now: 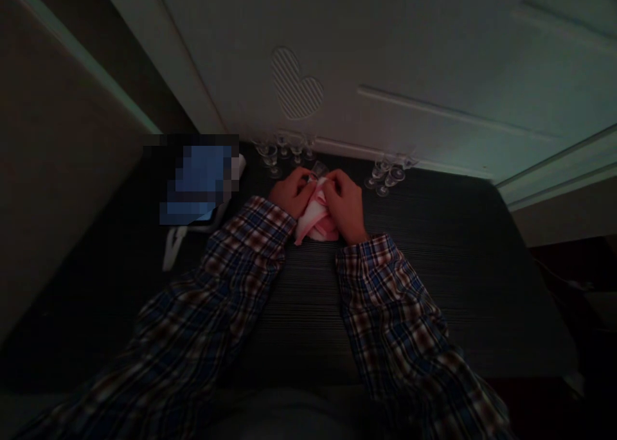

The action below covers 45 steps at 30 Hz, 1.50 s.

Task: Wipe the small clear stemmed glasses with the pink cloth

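My left hand and my right hand are close together near the far side of the dark table. Between them is a pink and white cloth, bunched up, its loose end hanging toward me. The fingers of both hands are curled closed on the cloth. A small clear glass shows just past the fingertips, with its lower part hidden by the cloth and hands. Dim light blurs the exact finger contact on the glass.
Several small stemmed glasses stand behind my left hand, and another group of glasses is to the right. A pixelated device with a lit screen lies at the left. Behind the dark table rises a white panel with a striped heart.
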Motion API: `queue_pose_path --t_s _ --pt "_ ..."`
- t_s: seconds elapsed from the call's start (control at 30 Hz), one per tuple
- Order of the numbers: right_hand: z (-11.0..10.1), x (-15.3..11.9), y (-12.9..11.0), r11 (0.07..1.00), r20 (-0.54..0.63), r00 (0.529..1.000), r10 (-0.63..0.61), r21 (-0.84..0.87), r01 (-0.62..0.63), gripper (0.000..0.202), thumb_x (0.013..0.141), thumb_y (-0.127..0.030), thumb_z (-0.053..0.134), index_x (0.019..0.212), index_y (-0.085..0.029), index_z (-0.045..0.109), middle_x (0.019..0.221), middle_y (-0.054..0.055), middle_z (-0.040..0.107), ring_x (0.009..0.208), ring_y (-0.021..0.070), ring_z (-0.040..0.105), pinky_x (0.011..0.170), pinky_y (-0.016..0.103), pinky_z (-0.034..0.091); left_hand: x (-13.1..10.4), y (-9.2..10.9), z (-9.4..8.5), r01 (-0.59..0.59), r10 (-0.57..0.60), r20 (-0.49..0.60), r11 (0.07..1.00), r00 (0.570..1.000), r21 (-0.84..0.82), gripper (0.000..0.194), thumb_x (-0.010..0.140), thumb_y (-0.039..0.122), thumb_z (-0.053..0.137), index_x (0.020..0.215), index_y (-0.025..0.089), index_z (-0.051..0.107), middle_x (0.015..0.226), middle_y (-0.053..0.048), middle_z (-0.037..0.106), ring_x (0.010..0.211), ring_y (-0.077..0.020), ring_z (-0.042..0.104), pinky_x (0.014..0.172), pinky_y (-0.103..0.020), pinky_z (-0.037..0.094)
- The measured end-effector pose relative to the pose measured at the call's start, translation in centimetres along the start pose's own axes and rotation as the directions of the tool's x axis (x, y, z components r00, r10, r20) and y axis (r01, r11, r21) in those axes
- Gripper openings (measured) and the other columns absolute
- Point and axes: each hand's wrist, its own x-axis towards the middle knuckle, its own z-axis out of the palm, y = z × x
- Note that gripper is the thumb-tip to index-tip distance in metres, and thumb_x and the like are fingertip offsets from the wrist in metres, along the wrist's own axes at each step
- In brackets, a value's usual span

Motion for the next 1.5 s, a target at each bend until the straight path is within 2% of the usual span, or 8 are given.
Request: queue_pose_path --t_s 0.53,0.8,1.07,1.27,1.5 --pt "0.1 -0.2 0.3 1.0 -0.003 1.0 -0.01 0.011 0.01 0.017 0.076 -0.028 0.037 0.076 -0.022 0.053 0.068 -0.001 0.056 0.063 0.0129 0.051 0.059 0.023 0.035 -0.1 -0.1 -0.2 0.003 -0.002 0.051 1.0 0.999 -0.011 0.023 0.08 0.035 0.039 0.097 0.023 0.051 0.08 0.0 0.064 0.07 -0.0153 0.059 0.06 -0.024 0.042" --pt "0.3 -0.1 0.3 1.0 -0.002 1.0 -0.006 0.001 0.006 0.016 0.076 -0.027 0.039 0.076 -0.019 0.053 0.067 -0.002 0.055 0.061 0.0105 0.049 0.057 0.021 0.033 -0.1 -0.2 0.0 0.024 -0.023 0.022 0.999 0.999 -0.049 0.026 0.082 0.035 0.037 0.099 0.02 0.05 0.08 0.0 0.064 0.071 -0.0132 0.059 0.061 -0.021 0.041" --pt "-0.4 -0.3 -0.5 0.999 -0.175 0.984 -0.021 0.024 0.026 0.018 0.08 -0.026 0.034 0.078 -0.018 0.05 0.068 -0.002 0.052 0.061 0.0096 0.046 0.057 0.021 0.032 -0.3 0.2 -0.3 0.006 -0.005 0.06 1.0 0.998 -0.022 0.023 0.082 0.034 0.039 0.095 0.02 0.052 0.075 0.0 0.063 0.066 -0.0127 0.058 0.057 -0.021 0.039" --pt "0.0 -0.2 -0.1 0.999 -0.072 0.997 -0.013 0.035 0.016 0.017 0.078 -0.025 0.036 0.077 -0.019 0.052 0.068 -0.002 0.053 0.062 0.0101 0.048 0.058 0.021 0.033 -0.2 -0.3 0.1 0.018 -0.016 0.034 0.998 0.999 -0.057 0.024 0.083 0.035 0.037 0.097 0.021 0.051 0.079 0.0 0.064 0.071 -0.0125 0.059 0.059 -0.02 0.04" --pt "-0.1 -0.2 -0.2 1.0 -0.11 0.994 -0.006 0.028 0.009 0.018 0.079 -0.024 0.035 0.078 -0.019 0.052 0.068 -0.002 0.053 0.062 0.0099 0.048 0.058 0.021 0.033 -0.2 0.0 -0.1 0.013 -0.011 0.049 0.999 0.999 -0.045 0.024 0.083 0.035 0.037 0.096 0.021 0.052 0.076 0.0 0.063 0.067 -0.0124 0.058 0.056 -0.02 0.04"
